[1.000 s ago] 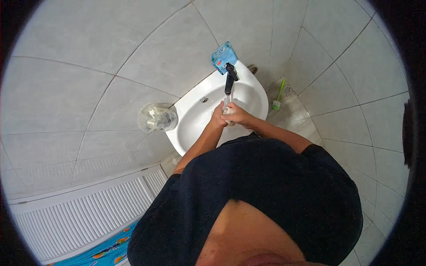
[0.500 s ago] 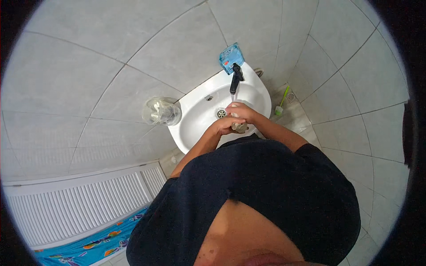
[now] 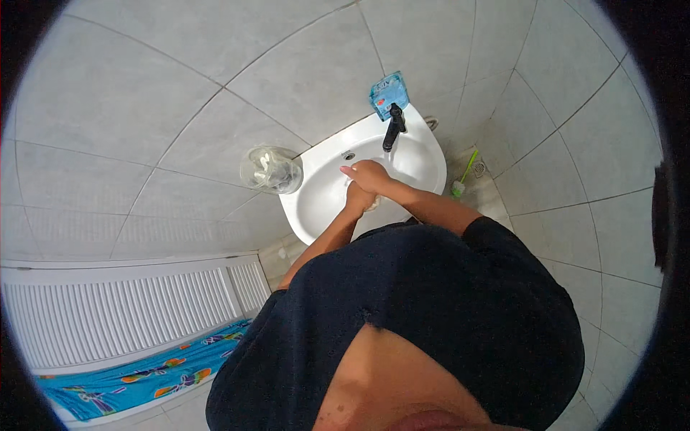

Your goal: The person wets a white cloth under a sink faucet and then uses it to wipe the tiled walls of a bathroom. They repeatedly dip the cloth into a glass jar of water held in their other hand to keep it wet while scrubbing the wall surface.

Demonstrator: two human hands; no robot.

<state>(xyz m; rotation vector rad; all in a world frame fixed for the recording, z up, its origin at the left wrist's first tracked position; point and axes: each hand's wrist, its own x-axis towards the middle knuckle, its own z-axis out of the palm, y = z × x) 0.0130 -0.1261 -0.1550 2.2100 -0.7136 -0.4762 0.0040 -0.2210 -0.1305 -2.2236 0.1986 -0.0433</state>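
My two hands are pressed together over the white washbasin point(image 3: 309, 208). My right hand point(image 3: 369, 176) lies across the top of my left hand point(image 3: 359, 196), its thumb side toward the left. Both are closed around a pale, crumpled cloth point(image 3: 374, 204), of which only a small wet-looking part shows below the fingers; the rest is hidden. Beyond and to the right of my hands, the black tap point(image 3: 393, 129) points down into the bowl. A thin, faint stream of water seems to fall from its spout.
A blue pouch point(image 3: 389, 95) stands behind the tap against the tiled wall. Left of the basin is a clear plastic tub point(image 3: 272, 171) with pale items inside. A green-handled brush point(image 3: 467, 172) and a floor drain point(image 3: 479, 169) are at right. A louvred white door point(image 3: 122, 316) is at lower left.
My hands have moved left, away from beneath the tap, and turned so the right covers the left. The cloth shows less than before. The whole view has shifted slightly.
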